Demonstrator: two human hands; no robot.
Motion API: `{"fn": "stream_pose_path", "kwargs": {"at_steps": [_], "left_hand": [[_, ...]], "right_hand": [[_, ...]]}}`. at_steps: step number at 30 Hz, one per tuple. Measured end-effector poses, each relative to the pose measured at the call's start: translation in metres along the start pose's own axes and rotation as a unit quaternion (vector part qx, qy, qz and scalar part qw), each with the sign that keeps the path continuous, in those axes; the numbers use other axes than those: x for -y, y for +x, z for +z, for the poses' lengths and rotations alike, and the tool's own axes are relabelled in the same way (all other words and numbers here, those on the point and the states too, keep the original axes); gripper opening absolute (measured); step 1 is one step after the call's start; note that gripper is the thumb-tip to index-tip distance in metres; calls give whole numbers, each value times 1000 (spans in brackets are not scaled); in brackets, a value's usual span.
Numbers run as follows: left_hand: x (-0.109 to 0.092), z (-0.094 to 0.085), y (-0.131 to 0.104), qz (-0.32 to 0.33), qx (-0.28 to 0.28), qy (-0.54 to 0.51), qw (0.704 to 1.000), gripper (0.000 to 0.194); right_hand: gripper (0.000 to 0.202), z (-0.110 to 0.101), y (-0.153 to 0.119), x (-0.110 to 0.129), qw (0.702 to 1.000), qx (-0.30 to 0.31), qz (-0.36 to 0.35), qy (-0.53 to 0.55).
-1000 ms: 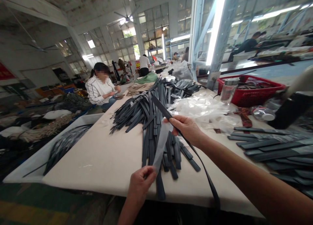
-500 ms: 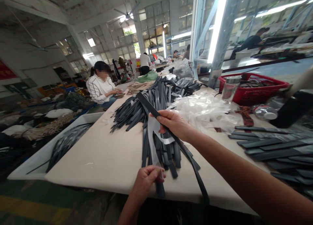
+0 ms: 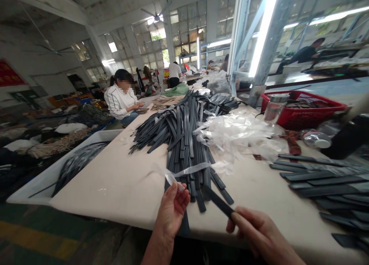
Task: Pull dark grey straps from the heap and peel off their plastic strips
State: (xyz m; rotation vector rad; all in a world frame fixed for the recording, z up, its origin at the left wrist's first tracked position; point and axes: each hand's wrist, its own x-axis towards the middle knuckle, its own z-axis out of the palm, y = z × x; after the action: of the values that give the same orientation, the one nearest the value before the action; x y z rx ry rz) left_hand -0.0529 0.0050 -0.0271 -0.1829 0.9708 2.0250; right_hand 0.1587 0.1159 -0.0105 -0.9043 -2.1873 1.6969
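Stripping step: left hand (image 3: pixel 172 207) at 6 o'clock pinches the clear thin plastic film strip (image 3: pixel 190 169) between fingertips. Right hand (image 3: pixel 259 234) at 5 o'clock is closed around the bare dark flat strap (image 3: pixel 217 201). Judging by this, the freed strap needs laying aside and the film dropping. Beige table (image 3: pixel 121 188): dark strap heap (image 3: pixel 184 138) at 12, crumpled film pile (image 3: pixel 242 134) at 1, red basket (image 3: pixel 305 107) at 2. Busy factory hall, seated worker (image 3: pixel 121 100) at 10.

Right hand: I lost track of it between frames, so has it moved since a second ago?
Yes. The right hand dropped from beside the heap of dark flat straps to the table's near edge.
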Motion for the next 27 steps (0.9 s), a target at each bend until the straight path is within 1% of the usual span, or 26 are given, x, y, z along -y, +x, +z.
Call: {"fn": "stream_pose_path", "kwargs": {"at_steps": [3,4,6,9,12,15,18,22,23,25,27], "left_hand": [[9,7,-1,-20,-3,1,1000,18],[11,9,-2,-24,0,4,1000,20],[15,12,-6,-28,7,8,1000,24],[19,13,-11,-29,13,18,999,30],[23,9,-16,-39,21,28,999,36],[27,5,-18,-55,32,31,997,35],[31,3,-20,-65,31,34,997,34],[40,1,-24,-43,20,44,998,37],[43,0,-27,-39,31,58,997,37],[52,0,-34,-37,76,93,992,33],[55,-1,-40,-38,113,119,986,30]], "right_hand": [[53,18,-21,-12,994,11,-73,-78],[50,22,-24,-14,991,9,-92,-93],[46,26,-24,-16,989,11,-106,-101],[43,28,-17,-18,990,10,-110,-90],[43,29,-9,-19,993,5,-93,-77],[43,31,-4,-17,994,-3,-83,-74],[41,33,-3,-16,995,-10,-81,-60],[41,37,0,-16,995,-11,-85,-52],[42,39,2,-15,995,-13,-87,-46],[42,42,6,-9,995,-14,-100,-16],[41,41,7,-3,992,5,-125,17]]}}
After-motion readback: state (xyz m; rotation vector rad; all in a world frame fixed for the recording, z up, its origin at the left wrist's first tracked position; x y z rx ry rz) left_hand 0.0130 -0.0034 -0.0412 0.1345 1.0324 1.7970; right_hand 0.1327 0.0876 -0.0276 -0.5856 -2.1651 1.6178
